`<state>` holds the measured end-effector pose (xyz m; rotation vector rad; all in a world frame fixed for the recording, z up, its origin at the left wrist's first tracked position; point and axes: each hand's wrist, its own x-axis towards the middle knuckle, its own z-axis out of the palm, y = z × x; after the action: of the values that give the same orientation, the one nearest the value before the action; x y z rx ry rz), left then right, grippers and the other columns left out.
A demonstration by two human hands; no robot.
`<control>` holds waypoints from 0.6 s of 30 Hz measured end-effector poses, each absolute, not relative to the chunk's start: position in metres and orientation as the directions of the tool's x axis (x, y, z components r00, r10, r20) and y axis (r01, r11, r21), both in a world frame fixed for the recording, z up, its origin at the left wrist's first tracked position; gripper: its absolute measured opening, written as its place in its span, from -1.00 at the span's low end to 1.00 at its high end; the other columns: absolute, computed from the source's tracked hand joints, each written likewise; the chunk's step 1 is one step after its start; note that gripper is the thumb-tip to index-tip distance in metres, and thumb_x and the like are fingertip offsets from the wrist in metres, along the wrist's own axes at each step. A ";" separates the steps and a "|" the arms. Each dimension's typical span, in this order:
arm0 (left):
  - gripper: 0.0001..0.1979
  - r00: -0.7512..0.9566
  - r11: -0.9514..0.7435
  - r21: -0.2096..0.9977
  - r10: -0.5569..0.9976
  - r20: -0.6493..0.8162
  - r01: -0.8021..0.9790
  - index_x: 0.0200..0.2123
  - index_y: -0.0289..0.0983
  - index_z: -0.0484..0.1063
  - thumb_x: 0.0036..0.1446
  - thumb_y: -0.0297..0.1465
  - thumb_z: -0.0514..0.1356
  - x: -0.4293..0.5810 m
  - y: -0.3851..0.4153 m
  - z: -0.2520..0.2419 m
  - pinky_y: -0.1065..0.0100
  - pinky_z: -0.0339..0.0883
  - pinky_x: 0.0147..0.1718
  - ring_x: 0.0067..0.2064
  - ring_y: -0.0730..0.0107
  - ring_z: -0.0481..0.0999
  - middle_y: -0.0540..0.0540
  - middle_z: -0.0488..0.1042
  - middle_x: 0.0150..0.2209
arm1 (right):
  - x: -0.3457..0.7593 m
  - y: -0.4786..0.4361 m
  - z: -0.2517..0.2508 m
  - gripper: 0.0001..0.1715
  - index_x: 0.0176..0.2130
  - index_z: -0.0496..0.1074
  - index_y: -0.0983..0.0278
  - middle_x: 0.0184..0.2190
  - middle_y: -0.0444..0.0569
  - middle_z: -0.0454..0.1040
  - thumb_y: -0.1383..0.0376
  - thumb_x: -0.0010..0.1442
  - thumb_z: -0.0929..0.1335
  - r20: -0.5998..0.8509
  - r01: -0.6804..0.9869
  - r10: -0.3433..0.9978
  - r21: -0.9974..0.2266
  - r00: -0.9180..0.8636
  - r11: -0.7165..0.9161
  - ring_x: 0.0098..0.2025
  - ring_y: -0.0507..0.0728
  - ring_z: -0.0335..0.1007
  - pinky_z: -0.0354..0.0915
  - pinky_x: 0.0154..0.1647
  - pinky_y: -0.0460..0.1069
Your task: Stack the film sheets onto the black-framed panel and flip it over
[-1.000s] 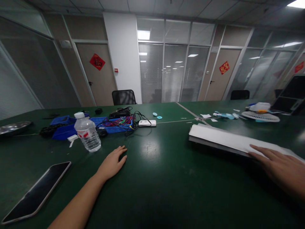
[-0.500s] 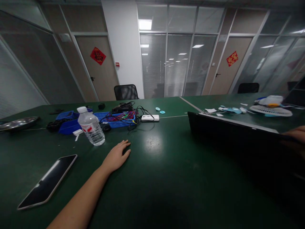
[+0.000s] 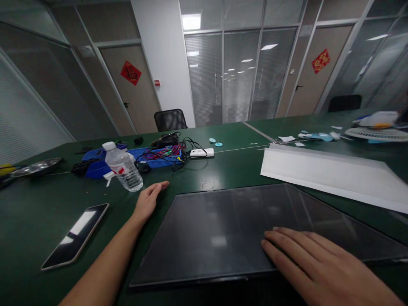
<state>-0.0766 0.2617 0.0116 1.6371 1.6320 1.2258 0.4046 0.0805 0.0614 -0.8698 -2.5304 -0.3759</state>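
A large, thin black screen panel (image 3: 219, 229) lies face up in front of me, with ceiling lights mirrored in its glossy surface. My right hand (image 3: 318, 263) is spread flat over its right part, palm down, gripping nothing. At the panel's far left corner, my left hand (image 3: 148, 202) rests on its side on the table, empty, fingers stretched forward. Just beyond that hand stands a clear water bottle (image 3: 126, 172) with a white cap. A tablet-like device (image 3: 76, 236) with a dark screen lies to the left of my left forearm.
Blue trays (image 3: 153, 159) of tangled wires stand behind the bottle, beside a white power bank-like box (image 3: 202, 152). A long white board-like piece (image 3: 331, 174) lies behind the panel. Farther right sits a white fan-like grille (image 3: 379, 134). At far left is a shiny metal dish (image 3: 36, 168).
The dark panel, tilted up at the right before, now lies flat in front of me. My right hand has moved left onto it. My left hand has turned onto its side.
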 end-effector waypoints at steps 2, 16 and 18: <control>-0.27 -0.202 -0.180 0.875 0.934 0.295 0.450 0.10 -0.32 0.64 0.30 0.18 0.11 -0.082 0.256 0.014 -0.05 0.32 0.35 0.24 -0.05 0.58 -0.28 0.64 0.17 | 0.381 0.093 0.059 -0.41 0.33 0.47 0.06 0.10 0.08 0.65 0.14 0.36 0.35 0.457 0.634 0.508 0.176 -0.730 0.753 -0.01 0.38 0.61 0.52 -0.20 0.24; -0.37 0.307 -0.362 0.429 0.932 0.195 0.827 0.29 -0.11 0.54 0.37 0.10 0.09 -0.062 0.245 0.018 -0.13 0.04 0.50 0.52 -0.03 0.20 -0.10 0.37 0.44 | 0.553 0.326 0.019 -0.17 0.38 0.43 0.25 0.42 0.27 0.33 -0.17 0.45 0.15 0.240 0.977 0.949 -0.016 -0.203 0.213 0.41 0.51 0.24 0.17 0.37 0.49; -0.37 0.297 -0.350 0.423 0.936 0.188 0.836 0.28 -0.10 0.55 0.37 0.10 0.07 -0.062 0.246 0.017 -0.13 0.05 0.49 0.52 -0.04 0.20 -0.08 0.36 0.44 | 0.572 0.335 0.004 -0.07 0.43 0.37 0.21 0.45 0.28 0.27 -0.27 0.42 0.10 0.155 0.997 0.986 -0.040 -0.058 0.065 0.43 0.56 0.20 0.19 0.32 0.55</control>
<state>-0.0617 0.2455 0.0175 2.3216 1.6236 0.5961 0.5721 0.3349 0.0037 -2.0532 -2.1848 -0.1156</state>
